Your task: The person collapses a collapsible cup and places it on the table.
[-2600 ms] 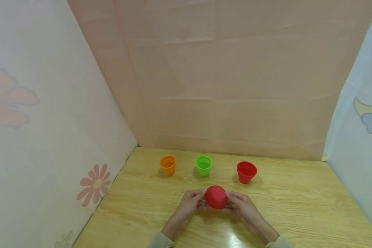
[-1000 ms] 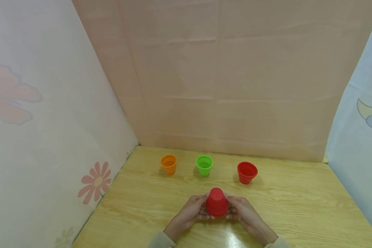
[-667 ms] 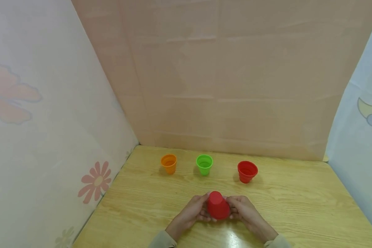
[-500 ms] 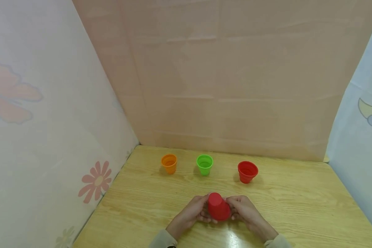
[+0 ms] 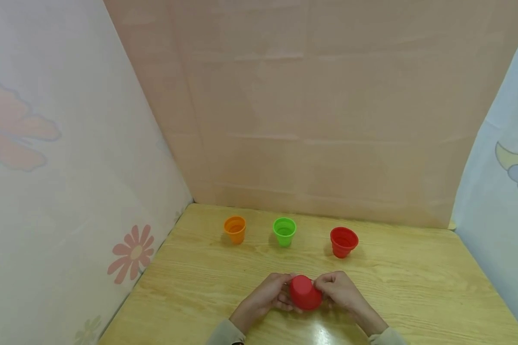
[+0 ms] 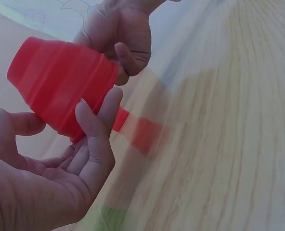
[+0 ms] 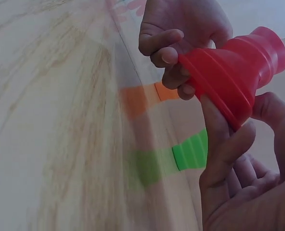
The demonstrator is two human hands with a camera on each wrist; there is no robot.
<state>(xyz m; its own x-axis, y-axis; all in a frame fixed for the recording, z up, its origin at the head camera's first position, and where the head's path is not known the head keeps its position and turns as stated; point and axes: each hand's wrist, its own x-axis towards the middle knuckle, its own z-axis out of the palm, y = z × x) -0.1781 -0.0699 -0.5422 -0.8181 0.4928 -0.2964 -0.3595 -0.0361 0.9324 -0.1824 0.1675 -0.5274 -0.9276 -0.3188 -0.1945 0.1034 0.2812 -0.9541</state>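
Both hands hold a red collapsible cup (image 5: 306,297) low over the table, upside down and tilted, its base facing up and its wide rim downward. My left hand (image 5: 268,293) grips its left side, with the thumb near the base and fingers at the rim. My right hand (image 5: 340,290) pinches the right side between thumb and fingers. In the right wrist view, the cup's stepped wall (image 7: 229,77) bends inward near the right thumb. Farther back stand an orange cup (image 5: 235,237), a green cup (image 5: 284,238) and a second red cup (image 5: 342,249), all mouth up.
The wood-grain table (image 5: 414,282) meets a beige cloth backdrop (image 5: 319,167) at the back. A pale wall (image 5: 82,201) with flower pictures borders the left side, another pale wall (image 5: 492,206) the right.
The held cup has come nearer to me, showing more of its side, then tilted with its base leftward. The right fingers have shifted along its side. The three standing cups stay put.
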